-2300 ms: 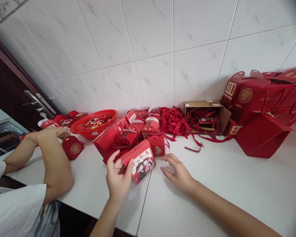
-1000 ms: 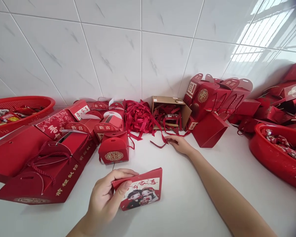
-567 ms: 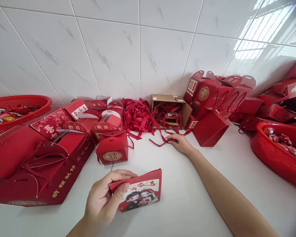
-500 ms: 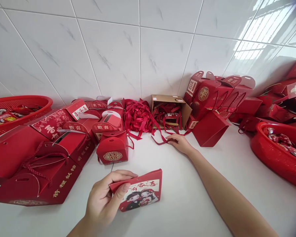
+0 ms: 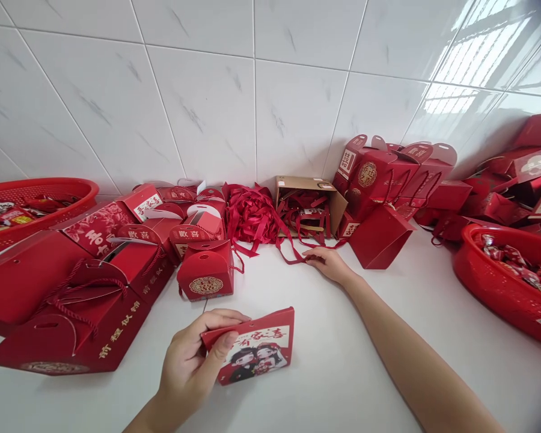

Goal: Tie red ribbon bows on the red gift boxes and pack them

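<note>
My left hand [image 5: 192,361] is closed on the top edge of a red paper gift box [image 5: 264,355], thumb in front and fingers behind. The box's front shows a cartoon couple and red lettering, and it is tilted towards me. Farther forward, the fingertips of my right hand [image 5: 327,264] pinch a red ribbon [image 5: 290,260] just above the table. That ribbon curves left and back towards a heap of red ribbons [image 5: 252,216]. An open cardboard box [image 5: 338,210] with more red ribbon inside stands just beyond my right hand.
Red gift boxes [image 5: 206,270] with rope handles crowd the left and centre. More stand at the back right, beside a red open-sided bag [image 5: 379,237]. Red plastic baskets of packaged sweets flank the table: one left [image 5: 88,191], one right [image 5: 473,282]. A tiled wall [image 5: 207,108] closes the back.
The view has shifted slightly. The ribbon at my right fingertips now bends back in a curve towards the heap, where before it ended in a short tail. My left hand keeps its hold.
</note>
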Available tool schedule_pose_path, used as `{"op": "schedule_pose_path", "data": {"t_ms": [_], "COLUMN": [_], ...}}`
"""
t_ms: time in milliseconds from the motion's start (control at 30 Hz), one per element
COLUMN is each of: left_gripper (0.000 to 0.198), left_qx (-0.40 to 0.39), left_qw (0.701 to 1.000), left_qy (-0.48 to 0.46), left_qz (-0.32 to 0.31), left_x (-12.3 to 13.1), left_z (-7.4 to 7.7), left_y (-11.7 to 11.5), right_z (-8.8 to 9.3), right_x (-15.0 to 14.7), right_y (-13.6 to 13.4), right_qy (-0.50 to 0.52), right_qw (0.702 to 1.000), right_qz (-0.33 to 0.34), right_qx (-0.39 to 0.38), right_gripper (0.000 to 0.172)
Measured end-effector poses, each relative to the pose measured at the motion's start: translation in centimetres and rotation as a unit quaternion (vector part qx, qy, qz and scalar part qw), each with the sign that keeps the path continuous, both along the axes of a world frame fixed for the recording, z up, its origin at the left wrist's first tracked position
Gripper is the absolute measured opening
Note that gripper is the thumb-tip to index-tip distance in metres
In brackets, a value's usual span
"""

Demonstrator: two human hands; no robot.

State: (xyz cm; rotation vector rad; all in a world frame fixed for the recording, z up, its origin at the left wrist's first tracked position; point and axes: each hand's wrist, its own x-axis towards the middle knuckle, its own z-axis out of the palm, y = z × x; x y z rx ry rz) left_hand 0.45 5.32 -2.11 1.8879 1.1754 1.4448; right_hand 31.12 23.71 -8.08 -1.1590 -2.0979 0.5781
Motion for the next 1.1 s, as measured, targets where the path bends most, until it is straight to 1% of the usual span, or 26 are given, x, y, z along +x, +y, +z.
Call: {"op": "schedule_pose_path", "data": {"t_ms": [233, 433, 500, 667, 800, 900, 933, 1000, 1100], "left_gripper": [0.010, 0.010, 0.010, 0.009, 0.009, 0.009, 0.009, 0.010, 0.011], "left_qx": [0.005, 0.014, 0.016, 0.009, 0.007, 0.011, 0.013, 0.010, -0.005], "left_qw": [1.000, 1.000, 1.000, 1.000, 1.000, 1.000, 1.000, 0.999, 0.999], "left_qy": [-0.008, -0.017, -0.017, -0.007, -0.014, -0.013, -0.011, -0.006, -0.004], "left_qz": [-0.002, -0.005, 0.003, 0.022, 0.022, 0.022, 0.024, 0.032, 0.047], "left_x": [-0.1, 0.2, 0.4, 0.5, 0.6, 0.7, 0.7, 0.7, 0.7], "left_z": [-0.3, -0.1, 0.1, 0.2, 0.1, 0.2, 0.3, 0.4, 0.5], "left_y": [0.0, 0.2, 0.2, -0.1, 0.0, 0.0, 0.0, -0.1, -0.2], "right_z": [0.2, 0.2, 0.2, 0.0, 0.1, 0.6, 0.8, 1.5, 3.4], "right_x": [-0.1, -0.4, -0.7, -1.6, -2.1, -3.1, -3.6, -4.5, -5.2], "right_y": [-0.2, -0.5, -0.6, -0.9, -1.4, -2.3, -2.7, -3.4, -4.2], "right_qy": [-0.019, -0.032, -0.032, 0.004, 0.061, 0.120, 0.142, 0.193, 0.287], "right_qw": [0.999, 0.998, 0.998, 0.998, 0.995, 0.987, 0.981, 0.963, 0.918], "right_qz": [0.001, 0.004, -0.006, -0.059, -0.069, -0.050, -0.040, -0.018, 0.014], "right_qx": [0.035, 0.049, 0.045, 0.016, -0.035, -0.095, -0.123, -0.188, -0.274], "right_gripper": [0.021, 0.019, 0.019, 0.016, 0.011, 0.003, 0.002, 0.011, 0.025]}}
